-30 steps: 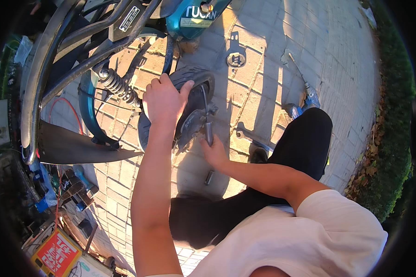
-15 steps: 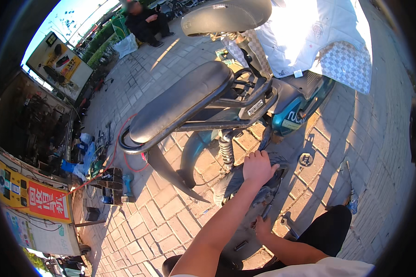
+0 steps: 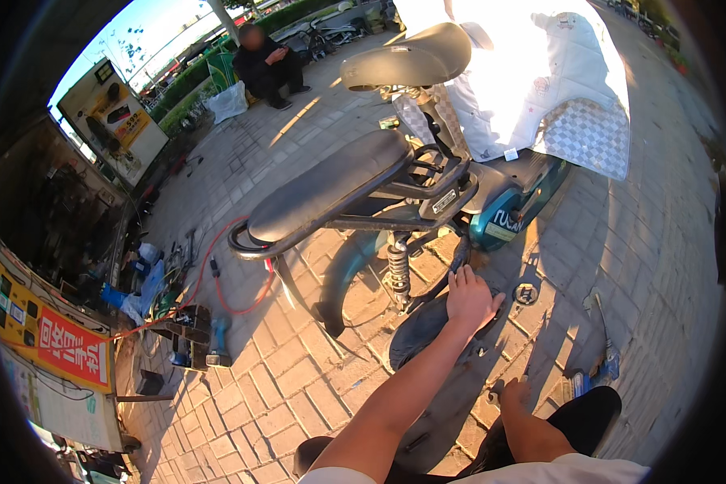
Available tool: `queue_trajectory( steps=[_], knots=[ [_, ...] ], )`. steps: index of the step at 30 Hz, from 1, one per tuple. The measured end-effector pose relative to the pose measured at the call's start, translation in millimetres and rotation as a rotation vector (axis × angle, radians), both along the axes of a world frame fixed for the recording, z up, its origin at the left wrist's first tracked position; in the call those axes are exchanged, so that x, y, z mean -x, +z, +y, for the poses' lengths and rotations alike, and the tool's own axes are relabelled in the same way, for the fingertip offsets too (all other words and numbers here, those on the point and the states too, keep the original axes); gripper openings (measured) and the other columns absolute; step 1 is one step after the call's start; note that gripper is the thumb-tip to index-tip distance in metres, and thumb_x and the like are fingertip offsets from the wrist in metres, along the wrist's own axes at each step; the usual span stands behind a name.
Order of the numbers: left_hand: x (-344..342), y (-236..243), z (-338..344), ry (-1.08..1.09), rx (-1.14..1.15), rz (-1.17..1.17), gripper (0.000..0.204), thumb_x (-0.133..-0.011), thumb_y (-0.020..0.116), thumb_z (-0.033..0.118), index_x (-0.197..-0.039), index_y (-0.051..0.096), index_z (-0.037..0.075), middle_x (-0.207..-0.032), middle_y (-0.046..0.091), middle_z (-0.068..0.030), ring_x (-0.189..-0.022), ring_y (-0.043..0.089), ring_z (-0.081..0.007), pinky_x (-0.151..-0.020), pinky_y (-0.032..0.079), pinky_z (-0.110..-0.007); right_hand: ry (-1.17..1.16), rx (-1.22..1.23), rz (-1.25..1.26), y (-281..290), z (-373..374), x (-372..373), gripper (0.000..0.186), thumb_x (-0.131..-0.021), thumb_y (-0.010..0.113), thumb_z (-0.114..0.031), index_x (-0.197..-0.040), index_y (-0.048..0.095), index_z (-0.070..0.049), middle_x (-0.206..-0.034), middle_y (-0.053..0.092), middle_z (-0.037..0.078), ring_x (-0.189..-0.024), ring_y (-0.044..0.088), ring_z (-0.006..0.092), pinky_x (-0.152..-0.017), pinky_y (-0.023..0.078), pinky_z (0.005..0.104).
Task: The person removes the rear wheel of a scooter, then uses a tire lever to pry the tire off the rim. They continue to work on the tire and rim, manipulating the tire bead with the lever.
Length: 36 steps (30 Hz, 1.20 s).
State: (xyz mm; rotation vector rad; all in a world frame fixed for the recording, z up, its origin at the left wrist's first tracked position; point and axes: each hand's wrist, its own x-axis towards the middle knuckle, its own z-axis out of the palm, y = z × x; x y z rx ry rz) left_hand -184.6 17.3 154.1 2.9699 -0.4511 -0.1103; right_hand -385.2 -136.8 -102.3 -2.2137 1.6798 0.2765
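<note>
An electric scooter (image 3: 492,214) with a long black rear seat (image 3: 331,185) stands in front of me, its spring shock (image 3: 398,270) showing above a dark tyre (image 3: 418,335). My left hand (image 3: 469,300) lies on the wheel area beside the shock, fingers stretched forward and thumb apart; what is under the palm is hidden. Lower and to the right, my right hand (image 3: 515,395) is closed at a metal wrench (image 3: 494,394) near the paving. Only the wrench's end shows beyond the fingers.
A round metal part (image 3: 527,294) lies on the paving to the right, with a long-shafted tool (image 3: 609,355) farther right. Left are a teal power tool (image 3: 218,343), a red hose (image 3: 218,282) and a stall. A person (image 3: 270,68) sits far off. A quilted cover (image 3: 573,89) drapes the scooter's front.
My right hand has moved right, away from the wheel and a grey bar-like tool, to the wrench on the ground. The left hand stays on the wheel area. The view has shifted slightly.
</note>
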Motion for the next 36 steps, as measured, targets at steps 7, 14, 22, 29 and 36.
queue_trajectory(
  steps=[7, 14, 22, 29, 36],
  knots=[
    [7, -13, -9, 0.118, 0.657, -0.184, 0.063, -0.096, 0.049, 0.037, -0.139, 0.041, -0.007, -0.147, 0.036, -0.0293, -0.138, 0.034, -0.0406, -0.114, 0.028, -0.045, 0.726, -0.525, -1.391, 148, 4, -200, 0.040, -0.104, 0.047, -0.030, -0.100, 0.063, 0.006, -0.093, 0.066, 0.011, -0.087, 0.060, 0.0201, -0.081, 0.047, 0.0328],
    [10, -13, 14, 0.188, 1.090, -0.032, 0.060, -0.098, 0.047, 0.032, -0.142, 0.035, -0.007, -0.146, 0.035, -0.0308, -0.138, 0.033, -0.0419, -0.114, 0.024, -0.048, 1.389, -0.327, -1.035, 203, 32, -180, 0.024, -0.094, 0.055, -0.013, -0.113, 0.063, -0.002, -0.117, 0.063, 0.020, -0.107, 0.059, 0.0391, -0.092, 0.049, 0.0415],
    [106, -13, 105, -0.105, 0.337, -0.033, 0.079, -0.094, 0.054, 0.046, -0.143, 0.029, -0.010, -0.149, 0.026, -0.0332, -0.140, 0.027, -0.0443, -0.113, 0.021, -0.058, 1.393, -0.340, -0.895, 202, 14, -171, 0.037, -0.095, 0.055, -0.024, -0.121, 0.059, 0.003, -0.130, 0.057, 0.023, -0.125, 0.050, 0.0384, -0.104, 0.040, 0.0445],
    [159, -11, 154, -0.110, 0.808, 0.076, 0.056, -0.087, 0.070, 0.026, -0.134, 0.052, 0.001, -0.131, 0.057, -0.0216, -0.122, 0.055, -0.0352, -0.105, 0.042, -0.040, 1.362, -0.208, -0.882, 207, 11, -163, 0.035, -0.094, 0.058, -0.027, -0.121, 0.063, -0.005, -0.123, 0.055, 0.021, -0.117, 0.048, 0.0397, -0.101, 0.039, 0.0444],
    [150, -60, 202, 0.018, 0.556, 0.180, 0.078, -0.080, 0.074, 0.046, -0.132, 0.047, -0.006, -0.123, 0.056, -0.0266, -0.116, 0.054, -0.0406, -0.098, 0.044, -0.044, 1.288, -0.223, -0.873, 205, 9, -162, 0.035, -0.095, 0.058, -0.029, -0.120, 0.063, -0.005, -0.118, 0.055, 0.019, -0.113, 0.049, 0.0376, -0.098, 0.041, 0.0423]
  ],
)
